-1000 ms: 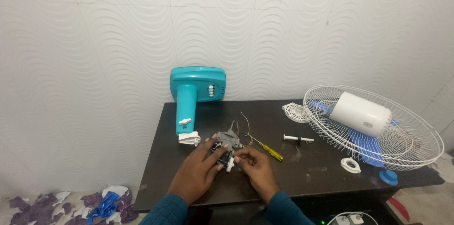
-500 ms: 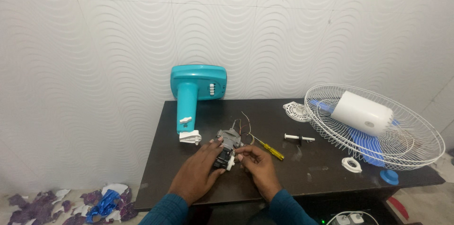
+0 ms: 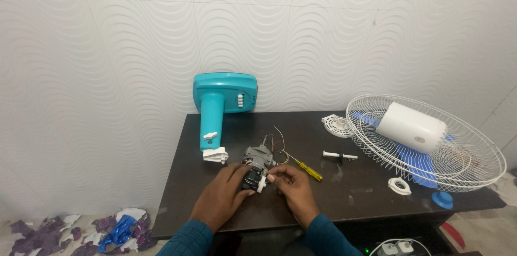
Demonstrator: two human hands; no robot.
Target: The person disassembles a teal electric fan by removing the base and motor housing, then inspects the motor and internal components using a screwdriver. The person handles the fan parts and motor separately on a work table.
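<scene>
Dark table [image 3: 377, 202] against white wall; wire fan guard [image 3: 431, 148] with white housing [image 3: 412, 127] at right end, teal fan stand [image 3: 215, 105] at back left.

Fan motor [image 3: 257, 165], grey-black, colored wires trailing back, sits near front edge, center; long axis runs front-to-back, slightly tilted.

Left hand [image 3: 223, 197] cups motor from left, fingers wrapped on body. Right hand [image 3: 293, 188] closes in from right, fingertips pinching small white part at motor's front end. Both equally near.

Yellow screwdriver [image 3: 307, 169] just beside right hand.
</scene>
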